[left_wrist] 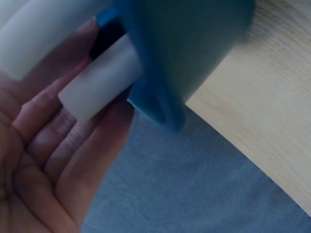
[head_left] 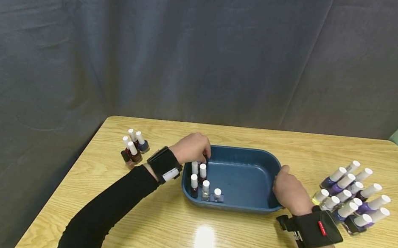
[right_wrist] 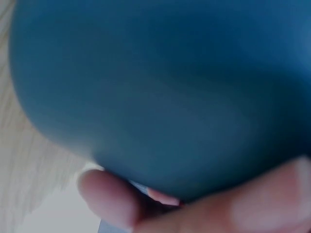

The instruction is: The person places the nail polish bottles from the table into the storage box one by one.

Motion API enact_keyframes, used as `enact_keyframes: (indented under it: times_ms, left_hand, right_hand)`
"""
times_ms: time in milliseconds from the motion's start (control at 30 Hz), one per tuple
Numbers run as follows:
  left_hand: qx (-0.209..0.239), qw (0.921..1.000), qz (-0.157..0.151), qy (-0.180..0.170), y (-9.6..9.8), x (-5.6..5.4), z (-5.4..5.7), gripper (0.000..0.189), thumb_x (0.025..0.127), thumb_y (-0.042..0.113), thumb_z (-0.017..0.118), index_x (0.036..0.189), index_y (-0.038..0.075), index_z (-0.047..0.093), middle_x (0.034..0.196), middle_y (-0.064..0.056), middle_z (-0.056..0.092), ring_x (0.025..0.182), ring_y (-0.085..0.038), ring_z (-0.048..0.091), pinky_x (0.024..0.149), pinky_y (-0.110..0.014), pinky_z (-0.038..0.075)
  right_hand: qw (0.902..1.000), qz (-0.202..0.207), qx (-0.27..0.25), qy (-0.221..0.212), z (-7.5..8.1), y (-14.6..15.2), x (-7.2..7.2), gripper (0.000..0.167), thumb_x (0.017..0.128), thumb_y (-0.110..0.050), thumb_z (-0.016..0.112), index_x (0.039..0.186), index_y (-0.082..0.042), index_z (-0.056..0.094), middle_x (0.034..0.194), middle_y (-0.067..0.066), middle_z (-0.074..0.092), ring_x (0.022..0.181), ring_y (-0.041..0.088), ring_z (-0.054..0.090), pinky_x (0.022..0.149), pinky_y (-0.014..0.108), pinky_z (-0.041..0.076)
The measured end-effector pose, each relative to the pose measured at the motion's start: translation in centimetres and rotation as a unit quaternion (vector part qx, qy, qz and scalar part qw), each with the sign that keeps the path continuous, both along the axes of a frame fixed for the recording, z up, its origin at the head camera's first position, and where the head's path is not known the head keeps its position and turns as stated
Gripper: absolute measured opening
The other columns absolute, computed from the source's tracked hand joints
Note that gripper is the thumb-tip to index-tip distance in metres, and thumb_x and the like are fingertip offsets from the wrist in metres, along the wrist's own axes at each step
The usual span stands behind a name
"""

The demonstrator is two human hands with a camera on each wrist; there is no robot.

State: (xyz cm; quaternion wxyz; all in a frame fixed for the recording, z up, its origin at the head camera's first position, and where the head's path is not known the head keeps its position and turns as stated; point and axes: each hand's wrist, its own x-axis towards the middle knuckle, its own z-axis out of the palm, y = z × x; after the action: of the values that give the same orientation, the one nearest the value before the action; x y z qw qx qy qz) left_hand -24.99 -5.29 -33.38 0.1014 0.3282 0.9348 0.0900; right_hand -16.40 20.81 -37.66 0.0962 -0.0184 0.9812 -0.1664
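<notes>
A dark blue plastic tray [head_left: 244, 182] sits mid-table. My left hand [head_left: 192, 148] reaches into its back left corner, fingers curled round a nail polish bottle; in the left wrist view, a white cap [left_wrist: 102, 80] stands between the fingers beside the tray wall [left_wrist: 160, 43]. The bottle's lower part is hidden. White-capped nail polish bottles [head_left: 193, 185] stand in the tray's left end, and one short bottle [head_left: 217, 195] is at the front. On the right, my right hand [head_left: 291, 191] grips the tray's end, thumb over the rim.
At the table's left stands a small group of nail polish bottles [head_left: 133, 152], one with a dark cap. A larger cluster of white-capped bottles [head_left: 351, 198], mostly purple and dark with a yellow one, stands to the right. A grey cloth [head_left: 210, 48] hangs behind the table.
</notes>
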Motion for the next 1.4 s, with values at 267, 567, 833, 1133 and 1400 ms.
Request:
enact_keyframes:
  times_ms: [267, 567, 833, 1133, 1400]
  left_hand:
    - [0.053, 0.9984, 0.003, 0.017, -1.8, -0.2, 2.0, 0.016, 0.082, 0.014, 0.069, 0.096, 0.007, 0.072, 0.093, -0.004, 0.071, 0.083, -0.014, 0.064, 0.074, -0.026, 0.05]
    - [0.138, 0.9782, 0.106, 0.113, -8.7, -0.3, 5.5, 0.016, 0.084, 0.014, 0.067, 0.096, 0.007, 0.072, 0.093, -0.009, 0.071, 0.081, -0.02, 0.067, 0.073, -0.032, 0.051]
    - [0.138, 0.9626, 0.192, 0.133, -16.8, 0.9, 4.6, 0.017, 0.083, 0.011, 0.067, 0.097, 0.001, 0.071, 0.092, -0.017, 0.07, 0.08, -0.029, 0.067, 0.071, -0.042, 0.051]
    - [0.095, 0.9615, 0.24, 0.095, -20.4, 2.6, 1.3, 0.016, 0.08, 0.012, 0.069, 0.09, 0.0, 0.072, 0.087, -0.018, 0.07, 0.082, -0.034, 0.065, 0.069, -0.044, 0.05]
    - [0.072, 0.9655, 0.242, 0.063, -20.7, 2.8, -0.6, 0.02, 0.076, 0.017, 0.072, 0.089, 0.001, 0.073, 0.085, -0.017, 0.07, 0.075, -0.029, 0.065, 0.065, -0.039, 0.049]
  right_hand:
    - [1.0, 0.002, 0.001, -0.01, 0.0, 0.1, -0.1, 0.047, 0.089, 0.0, 0.035, 0.12, 0.029, 0.015, 0.067, 0.022, 0.055, 0.058, 0.024, 0.055, 0.052, 0.035, 0.043]
    - [0.9999, 0.004, -0.005, -0.011, -0.1, 0.2, -0.2, 0.043, 0.091, -0.001, 0.031, 0.119, 0.028, 0.016, 0.067, 0.022, 0.055, 0.059, 0.024, 0.055, 0.053, 0.034, 0.043]
    - [0.9999, 0.011, -0.006, 0.002, -0.3, 0.0, -0.2, 0.045, 0.089, 0.001, 0.034, 0.119, 0.03, 0.016, 0.065, 0.023, 0.054, 0.057, 0.024, 0.055, 0.051, 0.035, 0.043]
    - [0.9993, -0.01, -0.005, -0.036, 0.3, 0.0, -0.5, 0.053, 0.09, 0.0, 0.035, 0.125, 0.03, 0.009, 0.069, 0.023, 0.055, 0.059, 0.024, 0.055, 0.052, 0.032, 0.042]
    - [0.9994, -0.015, -0.01, -0.031, 0.2, -0.3, -0.3, 0.05, 0.089, 0.001, 0.037, 0.123, 0.029, 0.012, 0.068, 0.022, 0.055, 0.058, 0.023, 0.054, 0.051, 0.031, 0.042]
